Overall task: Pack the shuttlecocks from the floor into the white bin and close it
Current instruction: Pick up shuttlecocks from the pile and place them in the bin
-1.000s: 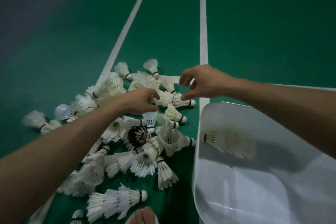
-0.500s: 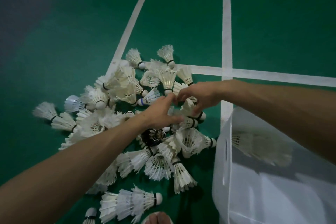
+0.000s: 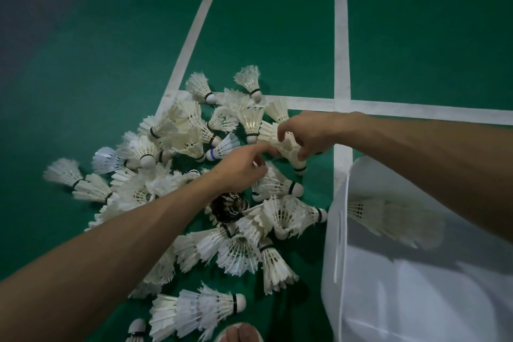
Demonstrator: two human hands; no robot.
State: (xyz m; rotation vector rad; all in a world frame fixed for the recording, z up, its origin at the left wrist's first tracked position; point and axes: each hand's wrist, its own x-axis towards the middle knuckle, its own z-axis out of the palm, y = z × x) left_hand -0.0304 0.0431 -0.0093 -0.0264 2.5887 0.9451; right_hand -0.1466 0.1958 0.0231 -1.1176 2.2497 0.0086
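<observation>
- Right grip (image 3: 308, 133): fingers and thumb curl round a white shuttlecock (image 3: 291, 151), just beyond the far left corner of the white bin (image 3: 341, 203). Cork end points down toward the floor (image 3: 83, 69).
- Change from 1.0 s back: this grip was then empty and spread above the heap. It is now down and holding, so one more pick is made.
- Left grip (image 3: 241, 169): forefinger stretches to the feathers of that same shuttlecock and the other fingers tuck under. I cannot tell whether it holds anything. It has shifted from the middle of the heap toward the bin's corner.
- Heap of shuttlecocks (image 3: 177, 147): lies left of the bin, from its near left side out past its far corner. One dark shuttlecock (image 3: 229, 207) sits in it, near the bin wall.
- Inside the bin: one shuttlecock (image 3: 388, 219), seen blurred, against the far wall; count unchanged over the second.
- Judgement: task at an early stage. Nearly all stock is on the floor and the bin is open. Next move calls for carrying the held piece rightward over the rim and dropping it.
- Risk: feathers snag on neighbours during the lift.
</observation>
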